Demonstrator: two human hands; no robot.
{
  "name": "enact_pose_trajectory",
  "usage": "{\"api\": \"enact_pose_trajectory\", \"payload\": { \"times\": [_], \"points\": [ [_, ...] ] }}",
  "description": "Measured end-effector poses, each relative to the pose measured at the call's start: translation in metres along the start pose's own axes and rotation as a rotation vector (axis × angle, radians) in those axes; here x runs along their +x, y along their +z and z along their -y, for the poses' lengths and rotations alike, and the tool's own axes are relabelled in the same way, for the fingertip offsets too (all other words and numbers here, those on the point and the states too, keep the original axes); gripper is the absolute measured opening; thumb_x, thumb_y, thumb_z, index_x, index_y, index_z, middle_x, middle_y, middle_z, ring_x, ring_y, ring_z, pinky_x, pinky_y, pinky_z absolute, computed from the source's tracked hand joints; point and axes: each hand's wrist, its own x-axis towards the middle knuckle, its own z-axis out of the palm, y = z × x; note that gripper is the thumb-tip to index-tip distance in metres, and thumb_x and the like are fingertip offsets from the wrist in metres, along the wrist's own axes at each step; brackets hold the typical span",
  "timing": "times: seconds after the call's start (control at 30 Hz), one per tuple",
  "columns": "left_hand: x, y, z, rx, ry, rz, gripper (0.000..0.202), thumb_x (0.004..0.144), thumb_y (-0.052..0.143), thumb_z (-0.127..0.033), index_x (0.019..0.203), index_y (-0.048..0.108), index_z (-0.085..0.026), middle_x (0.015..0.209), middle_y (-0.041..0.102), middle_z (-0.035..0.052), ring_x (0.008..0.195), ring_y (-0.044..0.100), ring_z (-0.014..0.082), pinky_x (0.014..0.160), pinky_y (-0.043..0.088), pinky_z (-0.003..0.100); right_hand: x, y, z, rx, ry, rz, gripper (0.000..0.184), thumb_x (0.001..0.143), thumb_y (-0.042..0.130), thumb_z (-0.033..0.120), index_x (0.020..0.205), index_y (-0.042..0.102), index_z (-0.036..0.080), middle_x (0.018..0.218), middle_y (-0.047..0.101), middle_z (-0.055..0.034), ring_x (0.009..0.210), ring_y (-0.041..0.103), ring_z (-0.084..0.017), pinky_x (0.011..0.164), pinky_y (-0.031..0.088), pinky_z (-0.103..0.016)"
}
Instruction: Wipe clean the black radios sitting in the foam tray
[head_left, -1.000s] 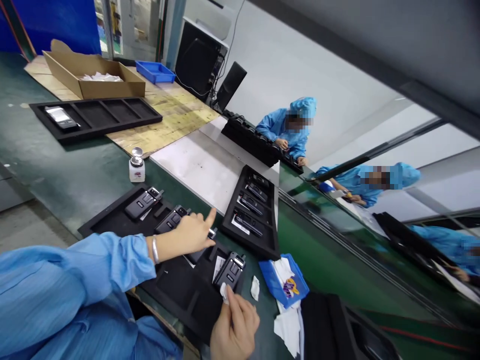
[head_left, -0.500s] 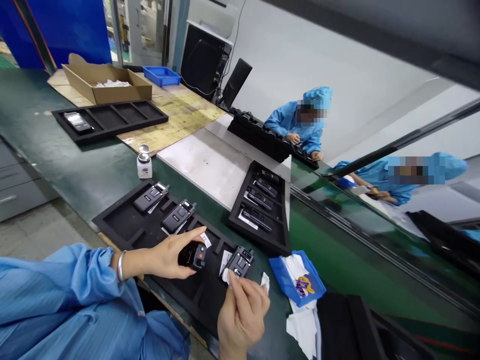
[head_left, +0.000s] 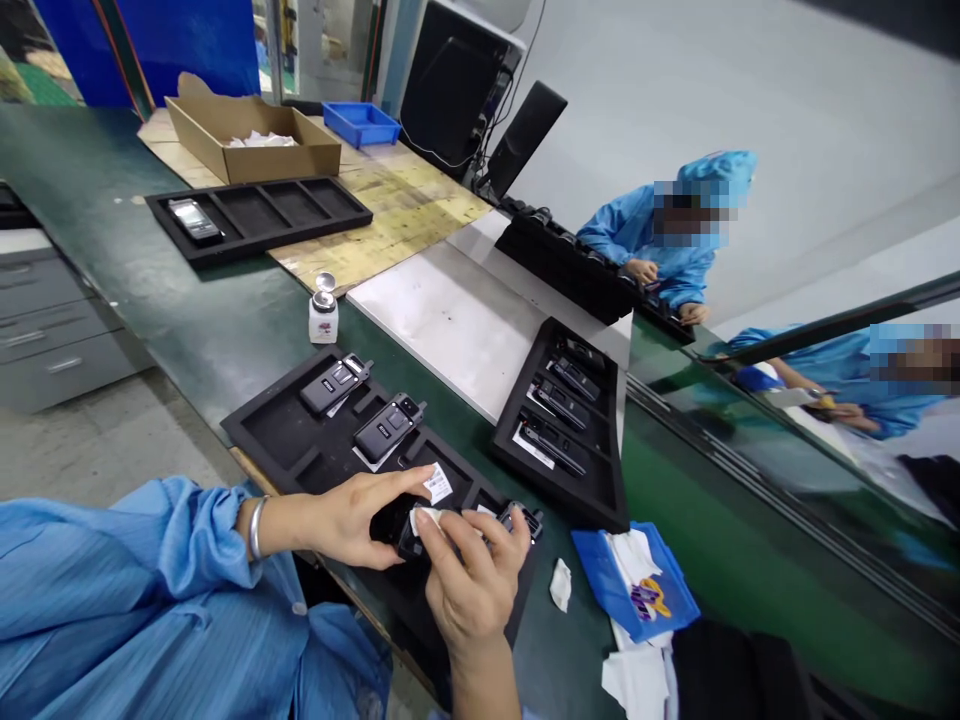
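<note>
My left hand [head_left: 352, 520] is closed around a dark handheld radio [head_left: 405, 540] above a black foam tray [head_left: 259, 425]. Between the fingertips of my right hand [head_left: 476, 575] is a small white wipe [head_left: 425, 518], pressed against the end of that radio. My hands cover most of the radio. Two more radios, a left one [head_left: 336, 385] and a middle one [head_left: 388, 428], lie in the tray's compartments. Another radio [head_left: 529, 522] shows partly behind my right fingers. A white label [head_left: 437, 484] lies just past my left fingertips.
A second black tray [head_left: 607, 495] with several radios stands to the right. A crumpled wipe [head_left: 560, 585] and a blue bin [head_left: 679, 600] of wipes lie nearer. Beyond my tray are a small lidded bottle [head_left: 323, 322] and a cardboard box [head_left: 281, 165]. Two people sit behind glass.
My right hand has moved left with the wipe, from the radio at the tray's right end onto the radio in my left hand. The whole view has shifted slightly.
</note>
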Motion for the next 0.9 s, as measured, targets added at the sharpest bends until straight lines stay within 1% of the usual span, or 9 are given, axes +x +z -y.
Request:
{"api": "enact_pose_trajectory", "payload": {
  "times": [0.07, 0.2, 0.33, 0.4, 0.5, 0.63, 0.77, 0.9],
  "points": [
    [0.0006, -0.0003, 0.002, 0.007, -0.001, 0.0, 0.102, 0.072, 0.072, -0.021, 0.156, 0.014, -0.018, 0.131, 0.061, 0.0166, 0.118, 0.063, 0.0273, 0.1, 0.053, 0.039, 0.0024, 0.0, -0.0032, -0.028, -0.015, 0.001, 0.023, 0.09, 0.058, 0.009, 0.096, 0.074, 0.026, 0.086, 0.07, 0.0017, 0.093, 0.055, -0.018, 0.111, 0.027, -0.06],
    [0.0014, 0.0001, 0.0047, -0.03, 0.01, 0.024, 0.104, 0.073, 0.073, -0.023, 0.157, 0.011, -0.018, 0.129, 0.062, 0.016, 0.116, 0.064, 0.0258, 0.099, 0.054, 0.037, 0.0036, -0.0026, -0.0032, -0.044, 0.025, 0.014, 0.026, 0.091, 0.056, 0.008, 0.096, 0.073, 0.025, 0.084, 0.069, 0.0014, 0.09, 0.055, -0.016, 0.111, 0.027, -0.059],
    [0.0025, -0.0002, 0.0047, -0.019, 0.059, 0.021, 0.1, 0.076, 0.071, -0.022, 0.157, 0.012, -0.018, 0.133, 0.06, 0.0173, 0.12, 0.062, 0.027, 0.099, 0.054, 0.039, 0.0055, -0.0033, -0.0047, -0.045, -0.011, 0.006, 0.024, 0.091, 0.056, 0.01, 0.096, 0.073, 0.026, 0.084, 0.069, 0.0026, 0.091, 0.055, -0.017, 0.112, 0.024, -0.06],
    [0.0034, -0.001, 0.0046, -0.013, 0.079, 0.021, 0.1, 0.077, 0.072, -0.023, 0.157, 0.012, -0.017, 0.132, 0.06, 0.0178, 0.119, 0.062, 0.0272, 0.099, 0.054, 0.038, 0.005, -0.0032, -0.0068, -0.052, -0.005, 0.008, 0.024, 0.091, 0.056, 0.01, 0.095, 0.073, 0.026, 0.085, 0.069, 0.0029, 0.091, 0.055, -0.017, 0.112, 0.024, -0.061],
    [0.0046, -0.0022, 0.0055, -0.026, 0.051, 0.039, 0.102, 0.076, 0.074, -0.025, 0.157, 0.012, -0.016, 0.129, 0.062, 0.0171, 0.115, 0.065, 0.0261, 0.098, 0.054, 0.037, 0.0024, -0.0021, -0.0082, -0.03, 0.035, 0.01, 0.025, 0.092, 0.054, 0.01, 0.094, 0.074, 0.026, 0.084, 0.069, 0.0023, 0.092, 0.055, -0.017, 0.112, 0.024, -0.061],
    [0.0068, -0.0031, 0.0064, 0.005, 0.061, 0.024, 0.102, 0.075, 0.074, -0.025, 0.156, 0.013, -0.017, 0.134, 0.06, 0.0179, 0.119, 0.062, 0.0274, 0.099, 0.053, 0.037, 0.0027, 0.0006, -0.0092, -0.031, 0.025, -0.022, 0.022, 0.093, 0.057, 0.013, 0.092, 0.074, 0.027, 0.084, 0.069, 0.0029, 0.093, 0.055, -0.018, 0.112, 0.021, -0.062],
    [0.0076, -0.0036, 0.0054, -0.011, 0.037, 0.027, 0.101, 0.075, 0.074, -0.027, 0.156, 0.014, -0.018, 0.129, 0.063, 0.0158, 0.114, 0.066, 0.0263, 0.096, 0.055, 0.035, 0.0054, 0.0005, -0.0089, -0.024, 0.05, -0.006, 0.023, 0.093, 0.055, 0.013, 0.092, 0.074, 0.026, 0.083, 0.069, 0.0025, 0.092, 0.054, -0.017, 0.113, 0.022, -0.062],
    [0.0055, -0.0027, 0.0061, 0.031, 0.071, 0.021, 0.099, 0.076, 0.074, -0.027, 0.156, 0.016, -0.018, 0.138, 0.057, 0.0181, 0.119, 0.063, 0.0282, 0.099, 0.053, 0.036, 0.0071, 0.0003, -0.0077, -0.037, 0.023, -0.011, 0.023, 0.092, 0.057, 0.012, 0.093, 0.074, 0.027, 0.084, 0.07, 0.0035, 0.094, 0.054, -0.018, 0.113, 0.02, -0.063]
  ]
}}
